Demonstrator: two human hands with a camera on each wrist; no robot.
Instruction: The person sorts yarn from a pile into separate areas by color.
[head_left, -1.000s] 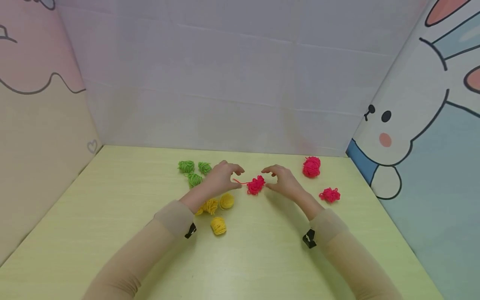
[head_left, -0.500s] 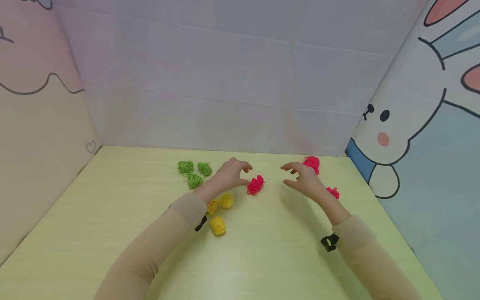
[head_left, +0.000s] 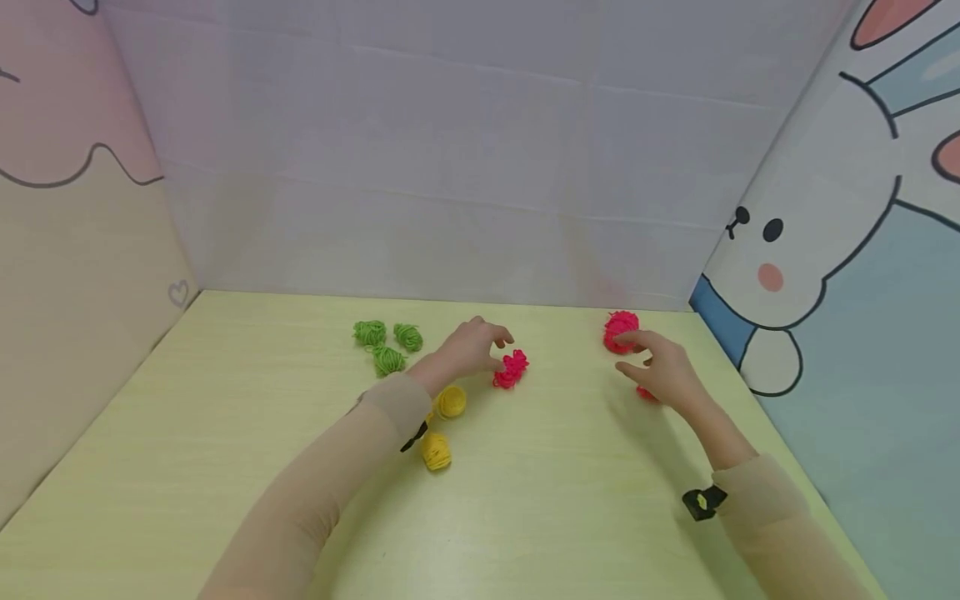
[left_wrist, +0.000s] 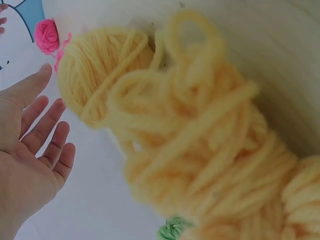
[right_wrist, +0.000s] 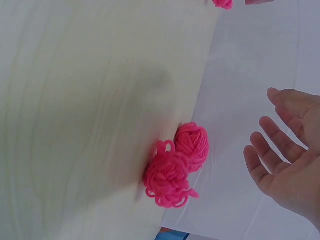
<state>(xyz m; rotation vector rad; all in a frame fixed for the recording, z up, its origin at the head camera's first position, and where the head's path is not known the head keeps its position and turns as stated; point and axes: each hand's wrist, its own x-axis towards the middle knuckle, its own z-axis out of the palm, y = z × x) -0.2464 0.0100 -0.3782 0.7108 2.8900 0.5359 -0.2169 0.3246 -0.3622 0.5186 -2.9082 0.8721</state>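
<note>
In the head view my left hand [head_left: 468, 348] reaches over the table's middle, fingers loosely bent and holding nothing. Its thumb overlaps the edge of a loopy pink yarn ball [head_left: 513, 368]; whether they touch I cannot tell. Farther right, my right hand [head_left: 663, 372] hovers with thumb and fingers apart. Beyond its fingertips sits a rounder pink yarn ball [head_left: 619, 325], while another pink yarn ball [head_left: 647, 394] is mostly hidden behind that hand. The right wrist view shows this looped pink ball [right_wrist: 167, 181] and the rounder one, both apart from the palm.
Green yarn balls [head_left: 388, 360] lie in a group at back left. Nearer are yellow yarn balls [head_left: 437, 452], one mostly covered by the left forearm; they loom large in the left wrist view. A white back wall [head_left: 450, 208] and printed side panels [head_left: 847, 333] enclose the table [head_left: 187, 433].
My right hand has moved right, away from the middle pink ball to the two right-hand ones. My left hand has shifted slightly right. The middle pink ball has stayed about where it was.
</note>
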